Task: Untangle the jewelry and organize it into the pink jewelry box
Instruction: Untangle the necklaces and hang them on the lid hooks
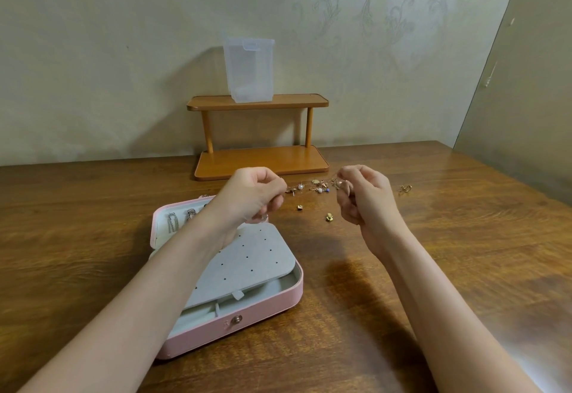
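Head view of a wooden table [433,268]. At left near, the pink jewelry box [247,318] lies open, with a round metal snap on its front wall; a grey felt panel [247,256] dotted with small holes lies tilted across the tray. In the far left part of the box hang silver earrings [181,218]. Above the box, the left hand [253,196] has its fingers curled, pinching one end of a thin chain. The tangled jewelry [315,186], gold-toned with a white pearl and small pink and blue beads, hangs between the hands just above the table. Two loose gold pieces [329,216] lie near it. The right hand [365,194], fingers curled, pinches the other end. Farther right lies a separate gold piece [405,189]. At centre far stands a two-tier wooden shelf [260,137] bearing a clear plastic container [249,70].
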The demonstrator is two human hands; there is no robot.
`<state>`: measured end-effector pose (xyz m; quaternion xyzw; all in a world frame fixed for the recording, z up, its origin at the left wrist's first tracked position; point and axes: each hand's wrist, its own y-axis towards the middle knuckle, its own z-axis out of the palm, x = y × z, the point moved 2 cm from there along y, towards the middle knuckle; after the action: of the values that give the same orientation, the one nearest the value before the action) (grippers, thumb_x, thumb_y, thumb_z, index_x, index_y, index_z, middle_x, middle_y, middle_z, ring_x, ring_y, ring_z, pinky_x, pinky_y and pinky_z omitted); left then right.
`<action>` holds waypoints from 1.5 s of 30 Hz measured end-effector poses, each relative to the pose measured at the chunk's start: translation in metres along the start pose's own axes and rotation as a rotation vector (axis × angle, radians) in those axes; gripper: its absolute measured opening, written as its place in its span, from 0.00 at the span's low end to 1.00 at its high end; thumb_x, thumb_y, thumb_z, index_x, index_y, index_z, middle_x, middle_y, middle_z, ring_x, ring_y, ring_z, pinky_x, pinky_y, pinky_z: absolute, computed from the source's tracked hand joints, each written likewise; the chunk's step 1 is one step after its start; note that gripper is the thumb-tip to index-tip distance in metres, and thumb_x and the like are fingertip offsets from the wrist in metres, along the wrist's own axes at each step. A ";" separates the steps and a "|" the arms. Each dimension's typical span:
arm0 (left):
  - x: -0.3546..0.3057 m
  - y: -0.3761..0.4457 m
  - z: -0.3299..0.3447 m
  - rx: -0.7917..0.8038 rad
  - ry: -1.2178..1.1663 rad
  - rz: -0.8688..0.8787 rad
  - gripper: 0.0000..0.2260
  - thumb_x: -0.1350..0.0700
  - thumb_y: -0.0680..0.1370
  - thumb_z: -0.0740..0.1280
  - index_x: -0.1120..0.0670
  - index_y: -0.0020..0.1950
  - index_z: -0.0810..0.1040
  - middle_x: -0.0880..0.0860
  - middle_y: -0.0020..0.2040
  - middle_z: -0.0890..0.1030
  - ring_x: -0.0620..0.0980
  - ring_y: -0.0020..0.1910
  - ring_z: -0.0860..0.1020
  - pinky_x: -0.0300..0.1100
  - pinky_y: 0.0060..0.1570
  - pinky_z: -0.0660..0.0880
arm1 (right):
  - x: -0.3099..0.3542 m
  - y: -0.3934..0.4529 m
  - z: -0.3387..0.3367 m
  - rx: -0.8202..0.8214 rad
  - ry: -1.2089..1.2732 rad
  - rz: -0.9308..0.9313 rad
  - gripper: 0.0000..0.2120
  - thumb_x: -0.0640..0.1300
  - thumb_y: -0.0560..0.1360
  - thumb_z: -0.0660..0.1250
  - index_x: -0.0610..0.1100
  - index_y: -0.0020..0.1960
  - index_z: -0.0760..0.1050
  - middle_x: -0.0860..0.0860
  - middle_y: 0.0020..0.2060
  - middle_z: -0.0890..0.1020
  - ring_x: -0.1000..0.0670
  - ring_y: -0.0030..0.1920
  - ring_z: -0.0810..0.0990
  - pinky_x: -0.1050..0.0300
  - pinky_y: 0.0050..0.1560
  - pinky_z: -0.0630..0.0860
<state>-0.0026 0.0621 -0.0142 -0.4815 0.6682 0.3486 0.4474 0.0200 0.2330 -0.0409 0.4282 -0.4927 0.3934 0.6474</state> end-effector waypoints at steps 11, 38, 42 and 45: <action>0.000 -0.001 0.003 0.092 0.157 0.135 0.05 0.55 0.76 0.68 0.51 0.46 0.84 0.41 0.37 0.79 0.34 0.36 0.77 0.24 0.28 0.66 | 0.001 0.001 -0.003 0.057 0.098 -0.039 0.07 0.41 0.80 0.60 0.42 0.44 0.73 0.52 0.18 0.63 0.55 0.19 0.57 0.65 0.20 0.53; 0.010 0.002 0.019 0.104 -0.483 -0.084 0.03 0.60 0.76 0.67 0.55 0.44 0.79 0.52 0.40 0.83 0.47 0.43 0.82 0.41 0.46 0.77 | 0.000 -0.004 0.010 0.475 0.008 0.018 0.03 0.39 0.77 0.64 0.39 0.48 0.74 0.51 0.24 0.71 0.56 0.24 0.64 0.66 0.25 0.61; 0.011 0.002 0.017 -0.065 -0.237 0.029 0.01 0.59 0.76 0.68 0.55 0.45 0.79 0.50 0.35 0.80 0.42 0.35 0.78 0.32 0.36 0.77 | -0.001 -0.004 0.008 0.465 -0.113 0.023 0.07 0.39 0.77 0.64 0.34 0.49 0.76 0.50 0.26 0.73 0.56 0.26 0.66 0.66 0.27 0.63; 0.010 0.002 0.019 -0.080 -0.067 0.125 0.01 0.59 0.76 0.68 0.53 0.46 0.78 0.50 0.38 0.79 0.43 0.36 0.76 0.31 0.35 0.75 | -0.001 -0.006 0.006 0.435 -0.233 0.004 0.08 0.40 0.76 0.66 0.34 0.47 0.79 0.50 0.26 0.73 0.56 0.27 0.67 0.64 0.28 0.62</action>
<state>-0.0007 0.0761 -0.0300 -0.4446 0.6670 0.4182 0.4273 0.0233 0.2257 -0.0420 0.5990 -0.4684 0.4396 0.4780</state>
